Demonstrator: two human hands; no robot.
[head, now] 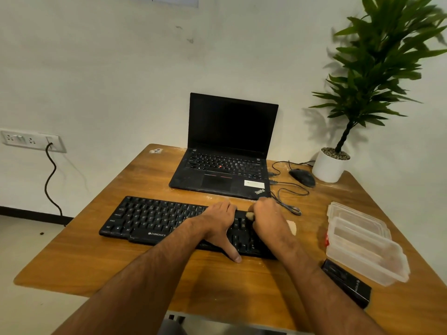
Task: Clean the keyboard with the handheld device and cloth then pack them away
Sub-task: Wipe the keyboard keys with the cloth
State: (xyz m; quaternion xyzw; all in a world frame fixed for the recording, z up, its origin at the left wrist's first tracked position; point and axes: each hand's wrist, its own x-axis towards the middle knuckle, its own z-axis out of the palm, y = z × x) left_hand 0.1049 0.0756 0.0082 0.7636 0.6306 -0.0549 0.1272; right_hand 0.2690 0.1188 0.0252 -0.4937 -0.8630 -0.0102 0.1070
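A black keyboard [150, 220] lies across the middle of the wooden table [96, 257]. My left hand [219, 222] rests flat on the keyboard's right half, fingers spread and thumb down at its front edge. My right hand [269, 217] is closed around a beige cloth [249, 216] pressed on the keys at the keyboard's right end; more of the cloth shows to the right of that hand. A black box [348, 282] lies on the table at the right front. I cannot tell which object is the handheld device.
An open black laptop [225, 165] stands behind the keyboard. A mouse [302, 177] with looped cable and a potted plant [331, 165] sit at the back right. A clear plastic container [367, 252] and its lid [355, 216] lie on the right side.
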